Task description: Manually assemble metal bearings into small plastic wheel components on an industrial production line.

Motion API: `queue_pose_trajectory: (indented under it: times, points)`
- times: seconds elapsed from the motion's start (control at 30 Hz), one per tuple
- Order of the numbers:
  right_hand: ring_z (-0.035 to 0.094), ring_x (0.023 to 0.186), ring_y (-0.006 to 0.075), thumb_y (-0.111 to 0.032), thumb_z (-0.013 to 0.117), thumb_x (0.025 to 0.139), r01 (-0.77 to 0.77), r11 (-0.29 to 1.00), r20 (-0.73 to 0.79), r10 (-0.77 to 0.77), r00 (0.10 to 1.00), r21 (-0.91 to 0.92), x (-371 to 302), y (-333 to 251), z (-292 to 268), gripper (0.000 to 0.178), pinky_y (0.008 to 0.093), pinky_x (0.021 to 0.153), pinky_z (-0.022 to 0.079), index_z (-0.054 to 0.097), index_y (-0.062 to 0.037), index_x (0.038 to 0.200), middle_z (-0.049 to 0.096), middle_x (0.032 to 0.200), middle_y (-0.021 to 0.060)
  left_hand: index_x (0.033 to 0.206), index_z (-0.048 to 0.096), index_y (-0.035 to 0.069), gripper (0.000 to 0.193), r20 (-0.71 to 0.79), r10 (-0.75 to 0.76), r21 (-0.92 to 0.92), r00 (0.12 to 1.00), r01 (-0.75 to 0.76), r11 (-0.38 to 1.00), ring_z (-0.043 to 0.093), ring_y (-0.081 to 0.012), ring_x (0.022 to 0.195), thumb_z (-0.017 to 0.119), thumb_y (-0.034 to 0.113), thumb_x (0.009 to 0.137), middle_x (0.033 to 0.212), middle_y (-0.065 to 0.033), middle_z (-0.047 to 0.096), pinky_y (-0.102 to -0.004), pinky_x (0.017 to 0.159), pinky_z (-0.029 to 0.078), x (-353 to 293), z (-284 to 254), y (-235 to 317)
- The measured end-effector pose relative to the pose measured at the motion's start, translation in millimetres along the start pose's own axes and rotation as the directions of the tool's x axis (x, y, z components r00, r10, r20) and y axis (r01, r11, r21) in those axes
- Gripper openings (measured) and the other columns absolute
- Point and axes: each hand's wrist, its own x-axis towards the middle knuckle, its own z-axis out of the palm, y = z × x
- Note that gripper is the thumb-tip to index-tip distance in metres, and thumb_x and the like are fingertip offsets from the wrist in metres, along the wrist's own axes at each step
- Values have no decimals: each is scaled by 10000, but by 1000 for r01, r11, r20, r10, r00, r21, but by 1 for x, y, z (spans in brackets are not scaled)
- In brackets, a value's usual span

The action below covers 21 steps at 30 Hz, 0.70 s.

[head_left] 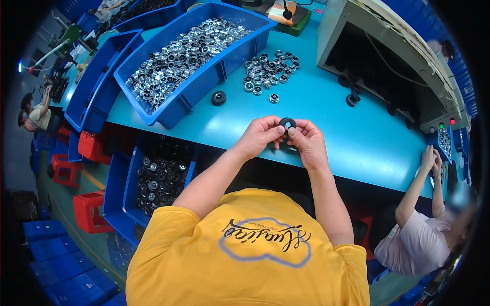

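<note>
A small black rubber ring point(287, 121), like a toy tyre, stands tilted up at the table's near edge, and light shows through its hole. My left hand point(259, 136) pinches its left side between thumb and fingers. On the other side my right hand point(310, 145) grips it the same way, both thumbs on the near face. Beyond my hands, several shiny silver wheel hubs point(265, 74) with dark centres lie loose on the teal table point(326, 127). One hub point(274, 98) sits apart, nearest to my hands. A black wheel point(218, 98) rests beside the big blue bin.
The large blue bin point(204, 76), heaped with silver hubs, stands at the back left. Below the table edge, a blue crate point(131, 178) holds black wheels. At right is a pale metal housing point(334, 30) with black rings point(352, 98) before it. A co-worker point(418, 239) sits at right.
</note>
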Motion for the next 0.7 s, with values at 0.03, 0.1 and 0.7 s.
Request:
queue_pose_trajectory:
  times: [0.03, 0.1, 0.7]
  points:
    - [669, 833, 128, -116, 777, 875, 1, 1000, 1, -1, 1000, -2, -1, 0, 0, 293, 243, 718, 544, 640, 10, 1102, 718, 964, 82, 1062, 658, 8, 203, 4, 1, 1, 1000, -1, 1000, 589, -89, 747, 624, 200, 1005, 861, -21, 642, -240, 647, 525, 0, 1, 0]
    - [669, 832, 128, -115, 779, 873, 3, 1000, 2, -3, 1000, -5, -2, 0, 0, 290, 243, 716, 544, 640, 8, 1096, 718, 960, 81, 1065, 653, 10, 210, 14, 1, 4, 1000, -1, 1000, 591, -91, 753, 618, 210, 1008, 867, -25, 642, -244, 650, 526, 0, -1, -1]
    - [634, 884, 271, -138, 761, 803, 548, 101, 476, -383, 792, -830, 88, -22, 20, 326, 377, 761, 535, 715, -113, 1125, 636, 1057, 98, 966, 661, 30, 142, -111, 280, -21, 954, -284, 959, 597, -142, 954, 755, 110, 895, 1063, -45, 589, -287, 807, 523, -3, -8, -12]
